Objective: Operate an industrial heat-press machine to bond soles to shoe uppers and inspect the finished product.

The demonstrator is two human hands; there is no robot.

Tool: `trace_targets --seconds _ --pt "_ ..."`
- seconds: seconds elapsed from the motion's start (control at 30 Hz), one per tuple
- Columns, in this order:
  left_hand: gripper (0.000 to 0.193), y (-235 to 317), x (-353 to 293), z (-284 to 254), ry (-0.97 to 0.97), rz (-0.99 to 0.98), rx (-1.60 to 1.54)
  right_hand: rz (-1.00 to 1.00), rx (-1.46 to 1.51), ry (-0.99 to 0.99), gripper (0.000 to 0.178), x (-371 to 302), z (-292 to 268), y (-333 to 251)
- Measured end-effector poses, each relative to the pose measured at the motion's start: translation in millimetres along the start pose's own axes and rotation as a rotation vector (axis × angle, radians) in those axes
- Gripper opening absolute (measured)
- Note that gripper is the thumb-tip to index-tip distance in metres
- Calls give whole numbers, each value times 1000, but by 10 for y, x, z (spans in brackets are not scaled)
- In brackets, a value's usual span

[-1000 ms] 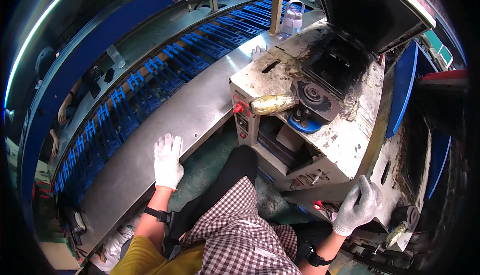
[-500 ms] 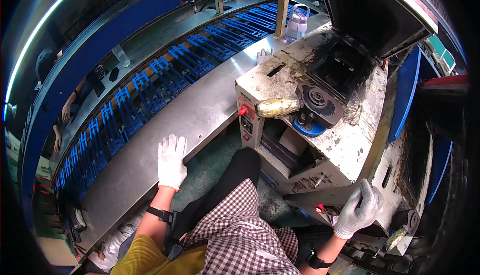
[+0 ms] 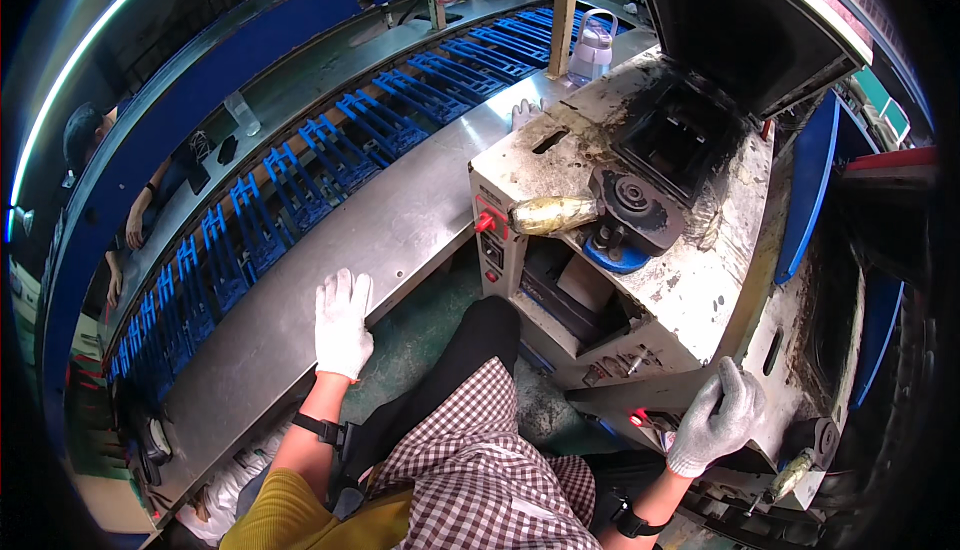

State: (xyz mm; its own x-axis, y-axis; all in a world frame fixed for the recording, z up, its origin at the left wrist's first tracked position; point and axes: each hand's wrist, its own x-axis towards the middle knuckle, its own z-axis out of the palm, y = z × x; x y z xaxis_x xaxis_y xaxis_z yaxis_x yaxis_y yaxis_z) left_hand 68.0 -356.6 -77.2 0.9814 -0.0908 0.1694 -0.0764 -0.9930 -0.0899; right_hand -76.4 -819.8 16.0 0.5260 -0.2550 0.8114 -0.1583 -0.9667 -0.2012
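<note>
My left hand (image 3: 343,328), in a white knit glove, lies flat with stretched fingers on the edge of a long metal bench (image 3: 300,322). Nothing is under its fingers that I can see. My right hand (image 3: 716,422), gloved too, is raised at the right beside the corner of a second machine (image 3: 775,380). Its fingers are loosely bent, with a gap to the thumb, and no object shows in them. Between and beyond my hands stands a stained white machine (image 3: 570,165) with its black-lined lid (image 3: 745,25) raised. A handle wrapped in yellowish film (image 3: 553,215) sticks out from its dark round fitting (image 3: 633,193).
Blue slatted racks (image 3: 310,190) run along the bench's far side. A lidded bottle (image 3: 592,50) stands by a wooden post (image 3: 564,25). A grey glove fingertip (image 3: 527,110) shows behind the machine; whether worn, I cannot tell. Another person's arm (image 3: 140,212) is across at the left.
The person across at the left has leaned forward, so more of the head shows. My two hands have stayed almost in place.
</note>
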Motion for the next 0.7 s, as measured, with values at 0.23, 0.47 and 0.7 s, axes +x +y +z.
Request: trace_targets --seconds 0.23,0.47,0.7 --pt "84 -8 -9 -4 10 1 -7 7 -3 -13 25 22 -13 -35" --pt "83 18 1 -23 31 16 1 -22 10 18 32 11 5 -6" --pt "85 3 -12 12 61 21 -11 -8 4 0 26 16 -6 -17"
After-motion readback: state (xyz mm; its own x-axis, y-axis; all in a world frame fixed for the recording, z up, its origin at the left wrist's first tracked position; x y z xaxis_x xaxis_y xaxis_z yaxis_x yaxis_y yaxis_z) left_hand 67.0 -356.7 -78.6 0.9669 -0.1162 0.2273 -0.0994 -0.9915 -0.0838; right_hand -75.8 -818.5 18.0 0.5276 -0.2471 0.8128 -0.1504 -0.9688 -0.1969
